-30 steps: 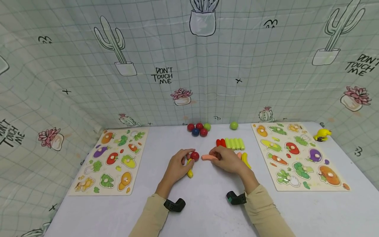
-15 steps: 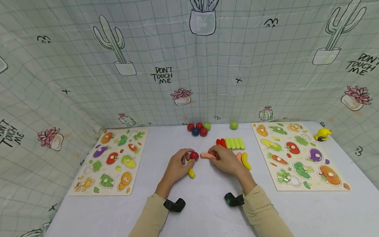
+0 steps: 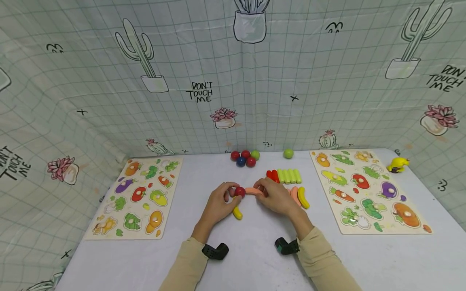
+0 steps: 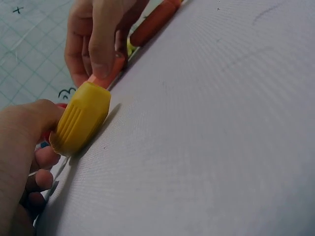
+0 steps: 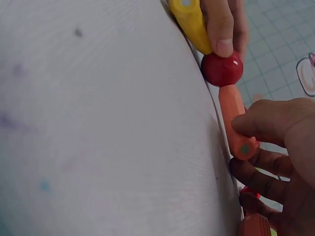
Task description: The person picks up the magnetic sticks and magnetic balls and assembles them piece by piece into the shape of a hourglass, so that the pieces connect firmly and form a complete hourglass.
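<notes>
My left hand (image 3: 217,205) pinches a shiny red ball (image 3: 239,191) between thumb and fingers, low over the white table. A curved yellow stick (image 3: 237,213) runs from the ball toward me; in the left wrist view its ribbed end (image 4: 82,118) stands close to the camera. Thumb and fingers of my right hand (image 3: 277,197) pinch a salmon-orange stick (image 5: 232,110), which has a small greenish disc in its near end. The far end of that stick meets the red ball (image 5: 222,69). The right hand partly covers the stick in the head view.
Right of the hands lie a yellow stick (image 3: 303,197) and salmon sticks (image 3: 294,195). Behind are red sticks (image 3: 272,176) and lime sticks (image 3: 289,176). Several balls (image 3: 241,161), a green ball (image 3: 288,153), two puzzle boards (image 3: 125,220) (image 3: 349,194) and a yellow toy (image 3: 398,164) stand around.
My right hand has moved a little left, bringing the salmon stick from a small gap to the red ball. The yellow stick's near end has swung slightly right.
</notes>
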### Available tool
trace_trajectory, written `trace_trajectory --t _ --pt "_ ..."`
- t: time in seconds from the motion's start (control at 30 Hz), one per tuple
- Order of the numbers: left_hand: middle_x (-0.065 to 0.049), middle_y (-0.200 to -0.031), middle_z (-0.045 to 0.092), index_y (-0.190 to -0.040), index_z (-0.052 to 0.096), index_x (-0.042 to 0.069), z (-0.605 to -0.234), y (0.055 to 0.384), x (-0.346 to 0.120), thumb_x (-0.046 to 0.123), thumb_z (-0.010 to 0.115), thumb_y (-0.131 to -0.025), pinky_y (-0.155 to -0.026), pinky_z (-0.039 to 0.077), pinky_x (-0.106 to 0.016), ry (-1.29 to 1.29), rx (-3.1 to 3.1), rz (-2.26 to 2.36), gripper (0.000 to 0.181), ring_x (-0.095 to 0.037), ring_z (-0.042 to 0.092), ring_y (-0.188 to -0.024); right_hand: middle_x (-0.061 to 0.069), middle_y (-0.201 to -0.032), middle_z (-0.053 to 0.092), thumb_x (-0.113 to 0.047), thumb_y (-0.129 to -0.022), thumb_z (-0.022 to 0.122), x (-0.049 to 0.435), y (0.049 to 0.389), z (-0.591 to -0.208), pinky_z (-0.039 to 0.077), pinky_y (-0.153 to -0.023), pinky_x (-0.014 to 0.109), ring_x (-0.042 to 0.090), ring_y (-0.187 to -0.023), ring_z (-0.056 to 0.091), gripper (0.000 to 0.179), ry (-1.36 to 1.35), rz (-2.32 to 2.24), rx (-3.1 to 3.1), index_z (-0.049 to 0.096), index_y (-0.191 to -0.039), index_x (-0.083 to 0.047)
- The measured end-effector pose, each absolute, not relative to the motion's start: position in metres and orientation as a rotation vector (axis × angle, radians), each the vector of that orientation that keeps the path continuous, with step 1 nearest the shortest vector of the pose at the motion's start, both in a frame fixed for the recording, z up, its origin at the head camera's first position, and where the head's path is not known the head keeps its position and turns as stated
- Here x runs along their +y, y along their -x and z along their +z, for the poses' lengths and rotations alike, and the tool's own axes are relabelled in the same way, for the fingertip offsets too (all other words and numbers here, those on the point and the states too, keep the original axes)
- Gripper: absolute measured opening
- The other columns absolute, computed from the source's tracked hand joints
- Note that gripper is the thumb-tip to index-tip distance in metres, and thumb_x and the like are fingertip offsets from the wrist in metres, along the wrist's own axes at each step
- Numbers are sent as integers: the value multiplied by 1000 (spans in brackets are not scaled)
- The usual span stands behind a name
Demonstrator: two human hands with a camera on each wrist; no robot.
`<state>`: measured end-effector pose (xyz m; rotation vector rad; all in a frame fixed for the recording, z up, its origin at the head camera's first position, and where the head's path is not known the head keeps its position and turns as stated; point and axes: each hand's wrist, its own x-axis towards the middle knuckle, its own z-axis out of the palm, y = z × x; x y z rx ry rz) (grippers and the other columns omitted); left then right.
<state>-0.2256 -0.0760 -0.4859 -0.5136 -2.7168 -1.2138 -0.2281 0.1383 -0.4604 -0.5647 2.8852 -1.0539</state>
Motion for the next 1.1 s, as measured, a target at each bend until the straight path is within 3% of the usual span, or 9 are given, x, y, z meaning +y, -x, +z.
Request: trace_trajectory --t 0.23,0.57,0.87,1.1 --pt "1 -90 53 -109 61 18 -487 225 -76 34 69 -86 -64 36 -20 482 -2726 -1204 29 -10 44 -74 -1 -87 58 -14 -87 66 134 228 -461 45 -66 24 12 -75 51 20 610 -1070 2883 62 -107 -13" --pt "3 -104 62 -120 57 18 -489 225 -75 30 68 -86 -87 45 -33 546 -2720 -1217 37 -12 52 -94 -2 -94 61 -13 -88 65 128 227 -464 48 -74 27 12 -81 53 21 649 -1078 2866 63 -109 -14" --pt "1 -96 61 -114 62 16 -489 226 -74 25 68 -86 -77 45 -25 568 -2694 -1182 30 -12 53 -88 -1 -101 64 -10 -88 63 124 224 -463 49 -81 32 13 -88 56 24 702 -1110 2816 63 -112 -12" --pt "1 -94 60 -111 64 18 -487 224 -74 26 68 -85 -77 46 -26 562 -2725 -1120 27 -12 53 -86 -3 -102 63 -13 -91 61 120 224 -461 49 -84 32 11 -89 56 20 749 -1111 2798 63 -110 -15"
